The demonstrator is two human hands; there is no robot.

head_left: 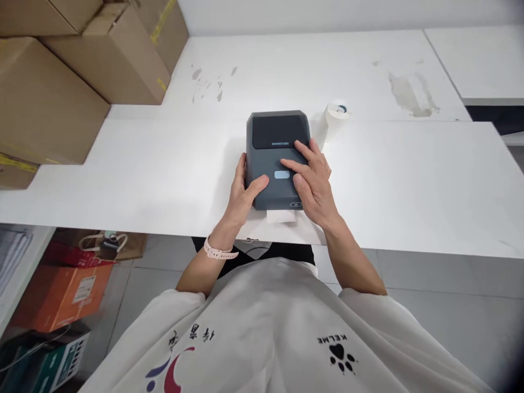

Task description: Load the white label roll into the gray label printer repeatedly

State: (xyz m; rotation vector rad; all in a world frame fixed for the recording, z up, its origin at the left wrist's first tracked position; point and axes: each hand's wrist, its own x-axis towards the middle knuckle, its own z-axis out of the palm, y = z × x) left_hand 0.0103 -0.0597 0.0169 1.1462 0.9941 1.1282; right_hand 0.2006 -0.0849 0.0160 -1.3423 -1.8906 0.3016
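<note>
White short-sleeved shirt [262,322] nearest, pale pink wristband [216,252] on left wrist. Then table [409,191], near edge just ahead of the person's body. Small white paper tab [281,216] shows between that edge and the device; can't tell if it comes out of the device or lies under it.

Grey device [266,164]: about mid-length along the table, just in from the near edge. Boxy, blue-grey, rounded corners; pale blue rectangle [282,174] on top, small oval logo at near-right corner, glossy black panel [278,128] with light lettering at far end.

Left hand [242,194] clamped on the device's left side, thumb on top, fingers down the side. Right hand [313,180] over the right half, fingers spread apart, thumb just beside the pale rectangle; can't tell how firmly it presses.

Room: near edge is tight, device close to it. To the right, plain white surface runs out to the table's right edge. To the left, white surface up to the cardboard boxes [135,60] stacked at the far-left corner.

White roll [338,123] stands just past device's far-right corner. Grey stain [413,95] toward far-right corner. Far edge meets white wall [307,16].
</note>
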